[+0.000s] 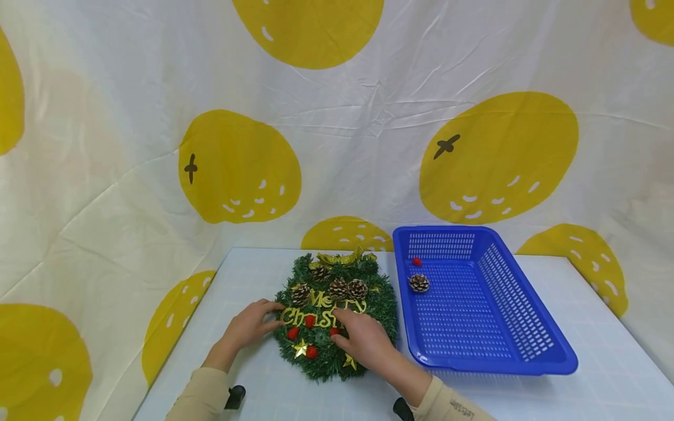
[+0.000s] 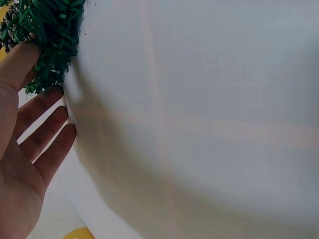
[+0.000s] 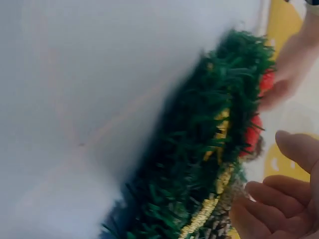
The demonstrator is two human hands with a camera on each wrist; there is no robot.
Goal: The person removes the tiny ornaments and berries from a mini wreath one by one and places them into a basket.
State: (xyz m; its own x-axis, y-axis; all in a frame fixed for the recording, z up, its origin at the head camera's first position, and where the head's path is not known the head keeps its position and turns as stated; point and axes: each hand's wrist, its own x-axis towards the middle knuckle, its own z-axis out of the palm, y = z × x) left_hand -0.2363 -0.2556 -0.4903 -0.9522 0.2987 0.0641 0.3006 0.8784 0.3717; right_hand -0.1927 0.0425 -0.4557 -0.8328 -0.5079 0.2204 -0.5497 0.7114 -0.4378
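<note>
A green tinsel wreath (image 1: 387,313) lies on the table, bearing gold "Merry Christmas" lettering (image 1: 295,317), several pine cones (image 1: 357,289), red berries (image 1: 312,352) and gold stars (image 1: 301,348). My left hand (image 1: 251,323) touches the wreath's left edge with thumb and fingertips. The left wrist view shows that hand (image 2: 25,164) with its fingers extended and spread beside the green tinsel (image 2: 52,35). Over the wreath's right side, my right hand (image 1: 368,342) covers the end of the lettering. In the right wrist view, the right hand's fingers (image 3: 271,199) are loosely bent, holding nothing.
A blue plastic basket (image 1: 526,304) stands right of the wreath. Inside it lie a pine cone (image 1: 419,283) and a red berry (image 1: 417,261). A gold ribbon (image 1: 339,258) tops the wreath. Behind the white table (image 1: 247,275) hangs a curtain (image 1: 342,158) with yellow fruit shapes.
</note>
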